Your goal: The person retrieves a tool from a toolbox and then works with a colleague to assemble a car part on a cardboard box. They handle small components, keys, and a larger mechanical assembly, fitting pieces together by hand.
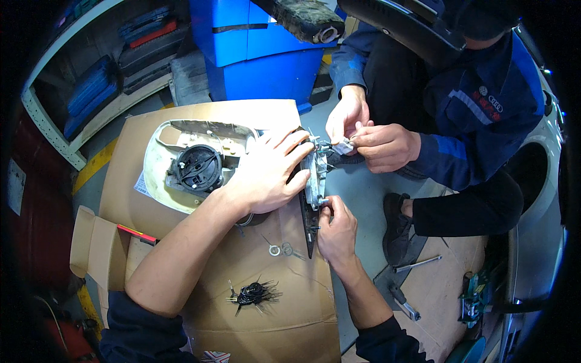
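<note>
A car side mirror assembly (156,172) in a cream housing, with a round black motor unit (198,168), lies on a cardboard-covered surface. Across its right part lies my left hand (274,170), its fingers and thumb gripping near the metal mounting bracket (312,188). At the bracket's lower end, my right hand (338,227) pinches beside a threaded stud; a black trim piece (310,236) runs along there. Thin wires lead from the bracket to a white connector (343,146), held by a co-worker's two hands (386,145).
A coil of black wire (254,293) and small ring-handled picks (274,249) lie on the cardboard (290,313). An opened carton (106,247) stands at left. Blue bins (268,68) are behind. Ratchet tools (404,301) lie on the floor by a silver car (533,227).
</note>
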### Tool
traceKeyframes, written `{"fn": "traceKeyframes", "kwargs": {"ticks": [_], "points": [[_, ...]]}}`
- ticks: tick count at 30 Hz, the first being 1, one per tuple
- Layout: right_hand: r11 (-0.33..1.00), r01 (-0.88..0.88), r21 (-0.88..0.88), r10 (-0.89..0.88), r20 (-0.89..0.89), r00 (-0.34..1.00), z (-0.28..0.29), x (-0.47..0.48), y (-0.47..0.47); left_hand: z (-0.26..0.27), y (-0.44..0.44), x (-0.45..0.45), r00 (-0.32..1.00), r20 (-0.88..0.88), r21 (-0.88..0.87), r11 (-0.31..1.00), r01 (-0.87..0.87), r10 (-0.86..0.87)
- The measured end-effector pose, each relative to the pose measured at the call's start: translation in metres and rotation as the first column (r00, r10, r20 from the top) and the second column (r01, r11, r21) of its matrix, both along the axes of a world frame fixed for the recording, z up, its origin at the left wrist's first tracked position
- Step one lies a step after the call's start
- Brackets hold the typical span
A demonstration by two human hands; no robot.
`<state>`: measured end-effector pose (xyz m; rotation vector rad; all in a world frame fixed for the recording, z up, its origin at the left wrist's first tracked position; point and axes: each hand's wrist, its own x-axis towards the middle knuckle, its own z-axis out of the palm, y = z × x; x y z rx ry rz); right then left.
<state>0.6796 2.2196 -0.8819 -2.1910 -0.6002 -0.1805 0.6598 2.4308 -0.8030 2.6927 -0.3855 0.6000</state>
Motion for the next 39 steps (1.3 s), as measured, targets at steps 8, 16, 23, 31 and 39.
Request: {"fn": "traceKeyframes", "kwargs": {"ticks": [8, 16, 23, 31, 39], "points": [[1.0, -0.003, 0.014, 0.003, 0.022, 1.0, 0.0017, -0.0007, 0.001, -0.002, 0.0008, 0.0009, 1.0, 0.01, -0.007, 1.0, 0.003, -0.003], [1.0, 0.0, 0.028, 0.0, 0.019, 1.0, 0.0028, -0.0014, 0.0013, -0.003, -0.0014, 0.0017, 1.0, 0.014, -0.011, 1.0, 0.009, -0.009], [1.0, -0.003, 0.028, 0.003, 0.028, 1.0, 0.0009, -0.0011, 0.0006, -0.0016, 0.0006, 0.0006, 1.0, 0.022, 0.001, 1.0, 0.001, -0.001], [1.0, -0.001, 0.013, 0.001, 0.009, 1.0, 0.0036, -0.0017, 0.0006, -0.0011, 0.0003, 0.0006, 1.0, 0.014, 0.028, 0.999, -0.022, 0.022], [1.0, -0.007, 0.011, 0.006, 0.032, 0.999, 0.001, 0.0005, 0.0005, -0.0011, 0.0, 0.0015, 1.0, 0.023, 0.012, 1.0, -0.012, 0.012]]}}
